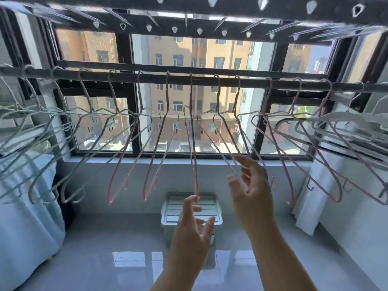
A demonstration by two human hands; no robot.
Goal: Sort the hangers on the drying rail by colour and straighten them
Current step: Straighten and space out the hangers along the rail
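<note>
Two hands are raised under the rail (210,80) in the head view, both with loose, uncurled fingers that grip nothing. The left hand (189,223) touches the bottom tip of the middle pink hanger (194,143) with a fingertip. The right hand (254,192) is spread, and its fingers brush the lower wires of the next pink hanger (218,95).

The hangers are all hooked along the rail in front of the window (201,55). The pale green hangers (86,97) sit together on the left, and the pink hangers (282,162) run from the middle to the right. At the far right some paler ones may hang, though blur makes their colour hard to tell. The sorting looks largely done — what remains seems to be straightening.

The person would do this step well by steadying the middle hanger at its lowest point and turning it gently until it hangs square to the rail. Pulling down or sideways would only slide the hook along. The wires of neighbouring hangers cross near the right hand, so that hand should first part them. Otherwise, turning one hanger could drag the next one with it. Spacing is best judged up at the hooks — the lower ends swing. A plastic box (174,206) sits on the floor below the hands.
</note>
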